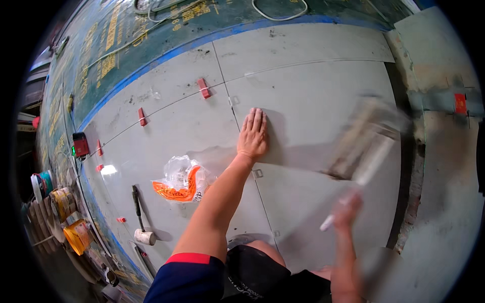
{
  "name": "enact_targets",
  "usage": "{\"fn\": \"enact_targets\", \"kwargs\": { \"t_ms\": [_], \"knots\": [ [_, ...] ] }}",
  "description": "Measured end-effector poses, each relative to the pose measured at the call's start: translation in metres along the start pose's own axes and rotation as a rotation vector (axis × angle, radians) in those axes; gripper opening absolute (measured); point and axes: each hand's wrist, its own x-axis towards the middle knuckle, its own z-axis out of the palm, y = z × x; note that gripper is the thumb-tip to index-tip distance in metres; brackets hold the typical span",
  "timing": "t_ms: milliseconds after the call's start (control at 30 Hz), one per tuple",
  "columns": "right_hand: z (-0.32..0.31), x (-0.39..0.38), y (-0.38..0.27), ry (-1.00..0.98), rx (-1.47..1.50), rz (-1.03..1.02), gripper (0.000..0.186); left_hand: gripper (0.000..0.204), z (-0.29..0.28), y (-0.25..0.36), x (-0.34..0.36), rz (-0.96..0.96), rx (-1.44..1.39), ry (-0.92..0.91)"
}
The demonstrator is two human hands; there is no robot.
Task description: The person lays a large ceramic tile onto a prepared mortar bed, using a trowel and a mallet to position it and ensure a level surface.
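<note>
My left hand (254,134) lies flat, palm down, fingers stretched out, on large grey floor tiles (303,101), just right of a long joint. My right hand (347,208) is closed round the pale handle of a broad, rectangular trowel-like tool (361,141); both are smeared by motion. The tool is over the right-hand tiles; whether it touches them I cannot tell. Small clear levelling clips (258,173) stand in the joint near my left hand. A red wedge (203,88) sits farther up, with another red wedge (142,116) to its left.
Left of my forearm lies a clear plastic bag (182,179) with an orange band. Beyond it is a mallet (144,236) with a white head. A red laser level (80,145) stands at the left edge. Green sheeting (116,35) covers the far floor; a dark gap (401,166) runs along the right.
</note>
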Motion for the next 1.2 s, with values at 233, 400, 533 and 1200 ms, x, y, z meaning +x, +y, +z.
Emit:
{"fn": "enact_targets", "kwargs": {
  "t_ms": [233,400,533,1200],
  "knots": [
    [-0.056,0.039,-0.192,-0.46,0.203,0.233,0.049,0.055,0.0,-0.004,-0.033,-0.011,0.03,-0.007],
    [-0.157,-0.039,-0.164,0.116,0.75,-0.04,0.038,0.055,-0.027,-0.003,-0.022,-0.035,0.005,-0.013],
    [-0.087,-0.042,-0.068,0.33,0.257,-0.243,0.039,0.055,-0.026,0.006,-0.014,0.001,0.017,-0.014],
    [-0.052,0.028,0.038,0.009,0.174,0.314,0.053,0.049,0.028,0.044,0.007,0.079,0.049,0.088]
  ]
}}
